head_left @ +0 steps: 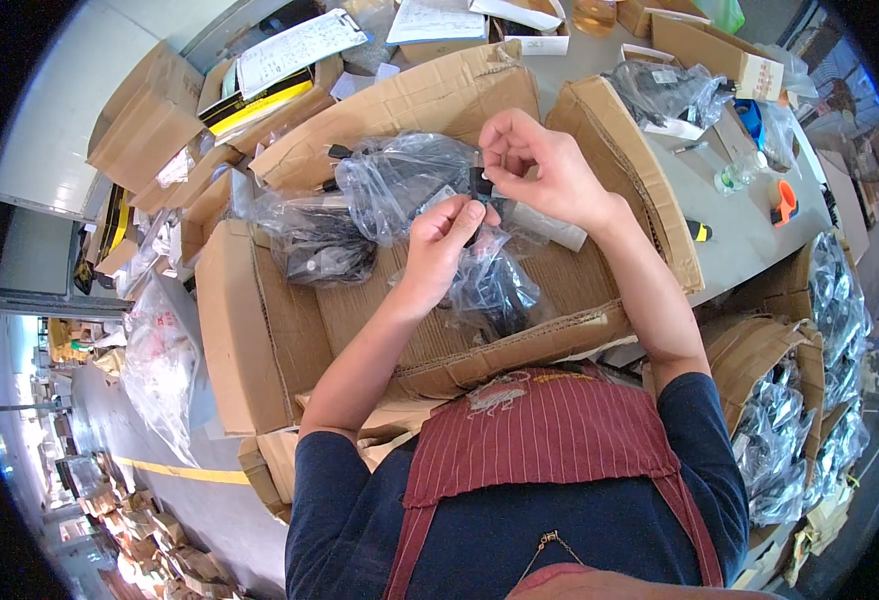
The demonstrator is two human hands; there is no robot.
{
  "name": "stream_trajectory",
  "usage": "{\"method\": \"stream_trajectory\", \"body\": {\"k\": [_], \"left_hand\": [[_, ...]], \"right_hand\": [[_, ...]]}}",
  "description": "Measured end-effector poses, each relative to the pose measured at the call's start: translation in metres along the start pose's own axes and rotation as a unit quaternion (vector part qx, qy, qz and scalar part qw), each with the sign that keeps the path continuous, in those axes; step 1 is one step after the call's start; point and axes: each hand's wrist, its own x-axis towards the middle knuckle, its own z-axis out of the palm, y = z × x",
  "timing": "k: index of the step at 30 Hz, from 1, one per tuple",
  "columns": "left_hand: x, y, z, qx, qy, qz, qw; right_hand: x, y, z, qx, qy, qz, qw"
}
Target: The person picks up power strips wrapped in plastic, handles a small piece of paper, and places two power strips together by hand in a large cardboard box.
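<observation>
My left hand [434, 248] is closed, thumb and fingers pinching a black cable connector [479, 183] that sticks up above them. Below that hand a clear plastic bag [497, 285] with black cable in it hangs or lies in the open cardboard box [236, 325]; whether it joins the connector is hidden. My right hand [552, 172] is beside the connector, its thumb and forefinger drawn together at a tiny whitish bit too small to name. Farther back in the box lie more bagged black cables [400, 185], with another bag [325, 245] at the left.
On the grey table to the right are an orange tape dispenser [784, 203], a small clear bottle [738, 176] and a bagged cable bundle [670, 95]. A clipboard [300, 52] rests on boxes at the back left. Cartons of bagged goods [775, 430] stand at the lower right.
</observation>
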Motion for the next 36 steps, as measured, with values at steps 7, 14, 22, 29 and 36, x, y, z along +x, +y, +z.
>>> {"method": "stream_trajectory", "body": {"k": [7, 14, 22, 29, 36], "left_hand": [[0.000, 0.001, 0.001, 0.008, 0.006, -0.005, 1.000], [-0.001, 0.002, -0.001, 0.043, -0.029, -0.012, 0.999], [-0.001, -0.001, -0.005, 0.013, -0.050, -0.001, 0.999], [0.001, -0.006, -0.011, -0.017, -0.060, -0.023, 0.998], [0.005, -0.005, -0.012, -0.136, -0.028, -0.065, 0.988]], "right_hand": [[-0.001, -0.001, 0.009, -0.094, 0.024, -0.066, 0.993], [-0.001, -0.006, 0.006, -0.241, 0.018, -0.120, 0.963], [0.002, -0.004, -0.002, -0.155, -0.005, 0.122, 0.980], [0.002, 0.013, 0.008, -0.030, -0.033, 0.178, 0.983], [0.004, 0.025, 0.004, 0.224, -0.044, 0.209, 0.951]]}}
